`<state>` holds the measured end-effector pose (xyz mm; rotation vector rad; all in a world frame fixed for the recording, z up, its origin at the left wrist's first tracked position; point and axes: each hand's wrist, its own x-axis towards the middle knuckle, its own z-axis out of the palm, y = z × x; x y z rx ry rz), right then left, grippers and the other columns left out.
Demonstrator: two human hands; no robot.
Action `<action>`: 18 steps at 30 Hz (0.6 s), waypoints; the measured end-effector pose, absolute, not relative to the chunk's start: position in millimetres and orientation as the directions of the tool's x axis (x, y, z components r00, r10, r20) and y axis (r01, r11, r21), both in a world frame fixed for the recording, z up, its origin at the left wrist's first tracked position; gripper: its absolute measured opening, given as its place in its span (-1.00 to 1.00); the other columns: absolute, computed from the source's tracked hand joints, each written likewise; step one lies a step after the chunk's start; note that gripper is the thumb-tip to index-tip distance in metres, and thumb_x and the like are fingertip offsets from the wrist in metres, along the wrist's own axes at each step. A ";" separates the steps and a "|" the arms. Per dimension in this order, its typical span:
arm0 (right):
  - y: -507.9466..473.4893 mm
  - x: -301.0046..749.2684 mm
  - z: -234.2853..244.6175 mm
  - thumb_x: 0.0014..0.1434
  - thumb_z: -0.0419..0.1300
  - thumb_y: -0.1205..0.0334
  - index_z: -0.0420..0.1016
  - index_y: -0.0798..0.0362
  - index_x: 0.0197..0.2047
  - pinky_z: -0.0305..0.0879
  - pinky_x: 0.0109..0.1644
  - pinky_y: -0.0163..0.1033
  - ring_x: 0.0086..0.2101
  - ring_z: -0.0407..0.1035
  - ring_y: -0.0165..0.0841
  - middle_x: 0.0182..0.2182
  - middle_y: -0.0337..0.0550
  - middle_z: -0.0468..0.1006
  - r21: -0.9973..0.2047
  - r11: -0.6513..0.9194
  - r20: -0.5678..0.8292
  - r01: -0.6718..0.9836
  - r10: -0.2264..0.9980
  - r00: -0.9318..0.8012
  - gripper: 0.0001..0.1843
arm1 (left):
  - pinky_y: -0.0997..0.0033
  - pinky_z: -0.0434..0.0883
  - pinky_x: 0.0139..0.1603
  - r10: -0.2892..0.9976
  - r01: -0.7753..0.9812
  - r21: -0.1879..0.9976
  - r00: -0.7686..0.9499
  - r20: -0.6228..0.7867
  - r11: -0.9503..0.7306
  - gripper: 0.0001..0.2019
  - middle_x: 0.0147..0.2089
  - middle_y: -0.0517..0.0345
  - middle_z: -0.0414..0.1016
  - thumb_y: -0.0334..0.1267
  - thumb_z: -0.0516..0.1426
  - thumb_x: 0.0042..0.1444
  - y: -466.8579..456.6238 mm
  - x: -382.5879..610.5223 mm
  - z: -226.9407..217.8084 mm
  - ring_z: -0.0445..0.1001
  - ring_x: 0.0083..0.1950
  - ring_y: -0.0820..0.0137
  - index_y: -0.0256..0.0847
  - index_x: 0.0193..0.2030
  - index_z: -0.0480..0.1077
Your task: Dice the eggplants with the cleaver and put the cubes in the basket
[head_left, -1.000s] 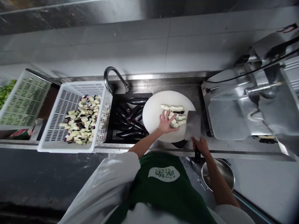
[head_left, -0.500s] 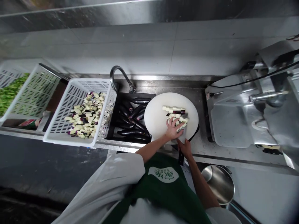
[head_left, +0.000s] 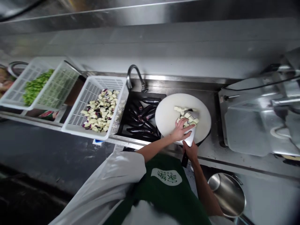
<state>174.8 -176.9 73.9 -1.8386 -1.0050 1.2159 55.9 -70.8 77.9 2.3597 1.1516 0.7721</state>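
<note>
On the round white cutting board [head_left: 165, 114] lie cut eggplant pieces [head_left: 179, 108], pale with dark purple skin. My right hand [head_left: 191, 151] is closed round the black handle of a cleaver [head_left: 190, 137] at the board's near edge. The broad blade lies nearly flat, and eggplant pieces rest on or against it; exactly how many it carries I cannot tell. My left hand [head_left: 180, 131] has its fingers spread over the blade and touches the pieces beside it. Part of the blade is hidden under that hand and the pieces.
Left of the board, whole eggplants [head_left: 142, 114] lie in a dark sink basin below a faucet [head_left: 137, 73]. Beyond stand a white basket [head_left: 70, 120] of eggplant chunks and another basket [head_left: 14, 98] of chopped greens. A metal slicer [head_left: 248, 128] is at right, a steel pot [head_left: 231, 193] below.
My view has swung left, so everything sits further right. The cleaver blade has tilted flatter and shows more of its face, with eggplant pieces gathered at it under my left hand.
</note>
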 end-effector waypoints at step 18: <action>-76.3 -208.9 186.0 0.16 0.31 0.15 0.33 -0.05 -0.32 0.13 -0.54 -0.37 -0.66 0.17 -0.54 -0.69 -0.53 0.33 -0.950 -0.147 -0.282 0.275 0.779 -0.560 -0.80 | 0.01 0.13 0.46 0.655 0.641 0.644 -0.704 0.276 0.417 -0.58 0.27 -0.24 0.33 -0.17 0.13 0.34 -77.5 -438.8 153.9 0.24 0.38 0.07 -0.34 0.25 0.44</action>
